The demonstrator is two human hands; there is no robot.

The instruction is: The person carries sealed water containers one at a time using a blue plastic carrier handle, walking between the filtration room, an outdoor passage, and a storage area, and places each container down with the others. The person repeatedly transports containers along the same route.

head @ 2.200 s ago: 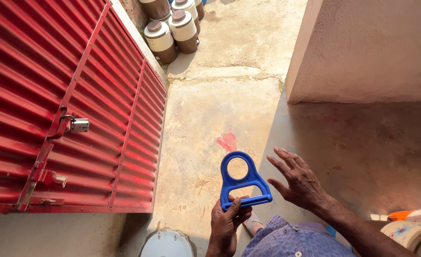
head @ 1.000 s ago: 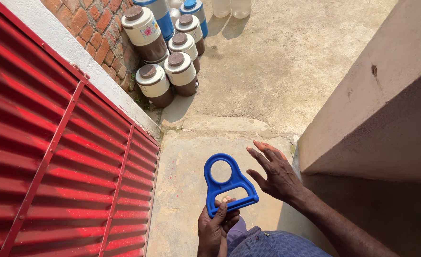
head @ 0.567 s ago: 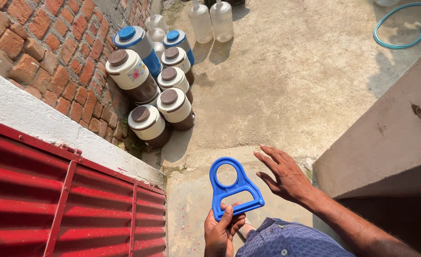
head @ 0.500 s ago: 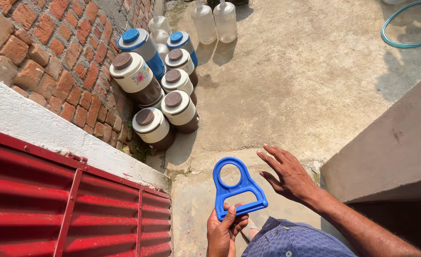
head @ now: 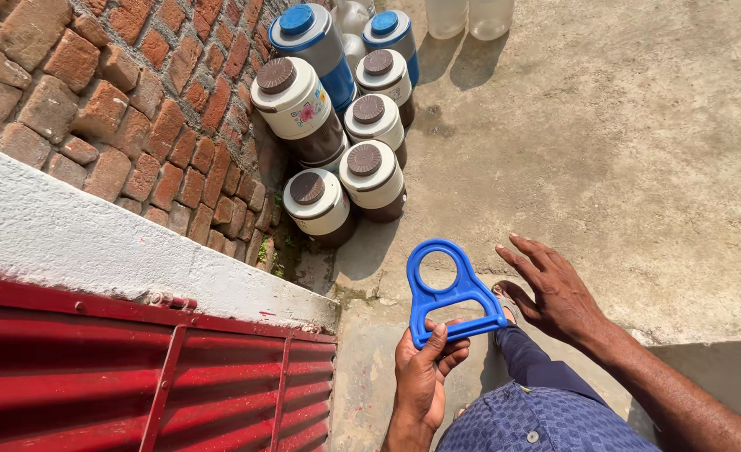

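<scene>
My left hand grips the bottom bar of a blue plastic bottle-carrier handle, which has a round ring at its top. My right hand hovers just to the right of it, fingers spread, holding nothing. Ahead on the concrete stand several white insulated jugs with brown lids against a brick wall. Behind them are two blue-lidded jugs. My leg in blue trousers and a sandalled foot show under the hands.
A red corrugated metal gate fills the lower left, under a white plastered ledge. The brick wall runs along the left. Two clear bottles stand at the top edge. A low concrete wall lies at the right.
The view has swung from the red gate toward the jugs, which now look nearer. My left hand has kept hold of the blue handle; my right hand stays open beside it.
</scene>
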